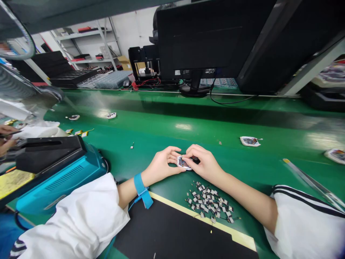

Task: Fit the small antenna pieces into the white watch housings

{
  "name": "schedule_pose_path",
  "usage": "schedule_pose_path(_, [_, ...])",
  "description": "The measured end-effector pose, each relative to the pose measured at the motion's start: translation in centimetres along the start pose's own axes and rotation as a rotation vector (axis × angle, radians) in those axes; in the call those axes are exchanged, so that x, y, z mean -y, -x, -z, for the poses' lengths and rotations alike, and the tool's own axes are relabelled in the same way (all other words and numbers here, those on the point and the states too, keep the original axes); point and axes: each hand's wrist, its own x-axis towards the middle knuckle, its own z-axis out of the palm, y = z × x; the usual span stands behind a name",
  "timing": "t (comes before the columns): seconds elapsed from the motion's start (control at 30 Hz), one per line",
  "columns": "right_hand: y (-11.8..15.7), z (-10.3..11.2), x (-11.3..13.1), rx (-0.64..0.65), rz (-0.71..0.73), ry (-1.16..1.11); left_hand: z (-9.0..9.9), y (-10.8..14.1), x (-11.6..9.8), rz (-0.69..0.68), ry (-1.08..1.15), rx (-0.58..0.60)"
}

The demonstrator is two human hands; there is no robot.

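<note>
My left hand [163, 162], with a blue wrist strap [142, 190] below it, grips a small white-rimmed casing [184, 163] by its edge. Inside the casing a dark circuit board shows. My right hand [203, 162] is closed in a pinch, fingertips at the casing's upper right side. A small black piece [195, 159] shows among the right fingers; its kind is hidden. Just below my hands lies a loose pile of small silvery parts with short dark leads [208, 201] on the green table [161, 126].
A black mat [175, 230] with a yellow edge lies in front. Tweezers [309, 180] and another white casing [250, 141] are at right. A teal and black machine [64, 180] stands left, near another person's hand [7, 138]. A monitor [199, 39] stands behind.
</note>
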Motion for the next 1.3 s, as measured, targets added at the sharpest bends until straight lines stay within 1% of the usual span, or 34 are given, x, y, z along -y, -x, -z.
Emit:
schedule_pose_path(0.17, [-0.1,-0.1,-0.3,0.049,-0.061,-0.022,0.0,0.0,0.1,0.021,0.0,0.0])
schedule_pose_path(0.4, [-0.1,-0.1,-0.5,0.132,-0.141,0.002,0.0,0.0,0.4,0.01,-0.022,0.006])
schedule_pose_path(0.57, [0.2,0.5,-0.1,0.223,-0.146,0.074,0.0,0.0,0.4,0.005,-0.041,0.011])
schedule_pose_path(0.63, [0.5,0.8,-0.1,0.261,-0.12,0.157,0.1,0.0,0.4,0.008,-0.049,0.008])
schedule_pose_path(0.7, [0.7,0.9,-0.2,0.262,-0.081,0.233,0.1,0.0,0.4,0.011,-0.057,0.008])
schedule_pose_path(0.83, [0.6,0.5,-0.7,0.139,-0.006,0.247,0.1,-0.1,0.5,0.016,-0.077,0.012])
schedule_pose_path(0.9, [0.2,0.4,-0.8,0.124,0.029,0.26,0.0,-0.1,0.5,0.015,-0.083,0.017])
schedule_pose_path(1.03, [-0.7,0.7,-0.4,0.19,0.1,0.335,0.0,-0.1,0.4,0.005,-0.092,0.025])
schedule_pose_path(1.17, [-1.7,1.2,0.2,0.305,0.235,0.5,0.1,-0.1,0.2,-0.009,-0.112,0.019])
schedule_pose_path(1.3, [-2.7,1.2,0.4,0.384,0.366,0.525,0.2,-0.1,0.1,-0.023,-0.152,0.017])
